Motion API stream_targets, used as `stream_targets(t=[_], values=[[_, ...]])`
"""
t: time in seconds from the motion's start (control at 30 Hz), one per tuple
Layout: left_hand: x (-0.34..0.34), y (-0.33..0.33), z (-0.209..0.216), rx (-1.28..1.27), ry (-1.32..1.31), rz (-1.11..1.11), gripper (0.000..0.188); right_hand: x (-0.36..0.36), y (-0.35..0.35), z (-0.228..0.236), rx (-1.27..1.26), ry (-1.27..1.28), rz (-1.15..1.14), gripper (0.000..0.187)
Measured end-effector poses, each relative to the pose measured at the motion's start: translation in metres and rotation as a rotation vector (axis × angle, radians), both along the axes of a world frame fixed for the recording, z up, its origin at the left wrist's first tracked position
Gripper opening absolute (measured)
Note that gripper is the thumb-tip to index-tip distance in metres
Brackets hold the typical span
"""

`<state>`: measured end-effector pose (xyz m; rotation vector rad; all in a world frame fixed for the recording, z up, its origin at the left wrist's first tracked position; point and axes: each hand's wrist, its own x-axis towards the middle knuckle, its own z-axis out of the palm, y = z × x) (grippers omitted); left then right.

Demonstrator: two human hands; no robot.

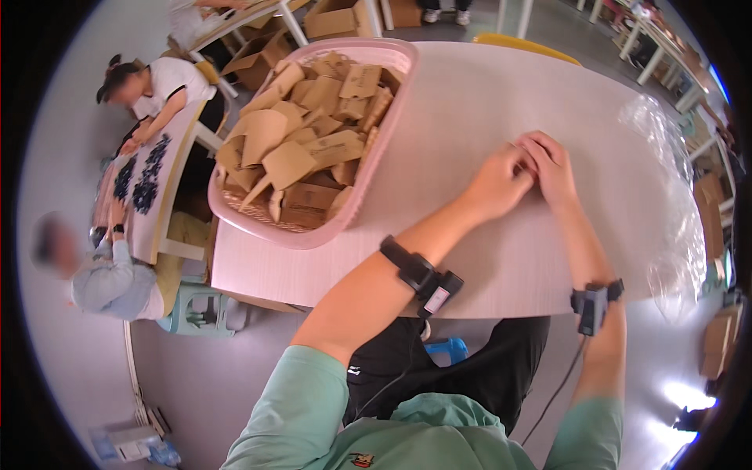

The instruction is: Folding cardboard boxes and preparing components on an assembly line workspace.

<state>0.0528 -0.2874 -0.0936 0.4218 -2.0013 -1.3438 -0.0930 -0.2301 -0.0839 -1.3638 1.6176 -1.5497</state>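
Observation:
My left hand (501,182) and my right hand (552,168) meet over the right half of a pale table, their fingertips touching. Both have curled fingers, and no object shows in either; the insides of the palms are partly hidden. Left of them stands a pink plastic basket (345,231), heaped with folded brown cardboard boxes (290,164). Each forearm wears a black strap with a small device: one on the left arm (423,274) and one on the right (593,305), with cables running down.
Crumpled clear plastic film (670,211) hangs over the right edge of the table (470,94). At the left, two people sit by another table (168,180) with small dark pieces on it. A green stool (196,309) and open cartons (262,59) stand nearby.

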Motion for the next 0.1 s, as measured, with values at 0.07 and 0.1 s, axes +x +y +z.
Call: stream_targets(t=[0.07, 0.1], values=[[-0.0033, 0.004, -0.0022, -0.071, 0.077, 0.008, 0.018, -0.0032, 0.0023, -0.0008, 0.081, -0.009, 0.0, 0.019], [-0.0037, 0.0044, -0.0026, -0.089, 0.091, 0.031, 0.018, -0.0021, 0.0017, -0.0022, 0.068, -0.004, -0.02, 0.019]])
